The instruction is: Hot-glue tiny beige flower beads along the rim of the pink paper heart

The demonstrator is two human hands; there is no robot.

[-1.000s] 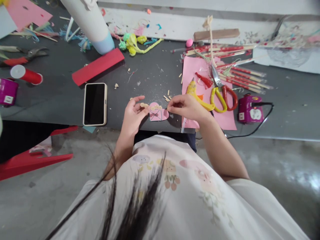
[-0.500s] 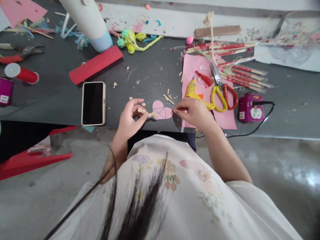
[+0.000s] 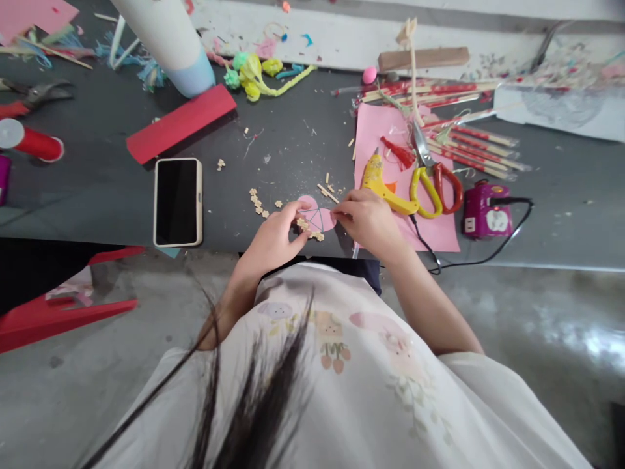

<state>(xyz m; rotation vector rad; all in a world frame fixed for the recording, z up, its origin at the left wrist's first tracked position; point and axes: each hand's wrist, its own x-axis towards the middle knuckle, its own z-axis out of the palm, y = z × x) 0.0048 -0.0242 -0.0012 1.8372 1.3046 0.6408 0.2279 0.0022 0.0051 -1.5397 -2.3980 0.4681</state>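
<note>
A small pink paper heart (image 3: 319, 216) with pencil lines lies near the front edge of the dark table (image 3: 107, 189). My left hand (image 3: 276, 238) rests beside it, fingers curled, pinching a string of small beige flower beads (image 3: 307, 228) against the heart's lower left. My right hand (image 3: 366, 218) is closed in a pinch at the heart's right edge. A few more beige flower beads (image 3: 258, 200) lie loose on the table just left of my left hand.
A phone (image 3: 178, 200) lies left of my hands. A yellow glue gun (image 3: 385, 185), scissors (image 3: 432, 179) and a pink sheet (image 3: 385, 130) sit to the right, with a purple device (image 3: 486, 208) and its cable. A red card strip (image 3: 180, 124), white tube (image 3: 168, 42) and sticks (image 3: 463, 140) lie farther back.
My left hand has turned palm down and brought the bead string onto the heart. Several beads now lie loose on the table. The heart has been set flat near the edge.
</note>
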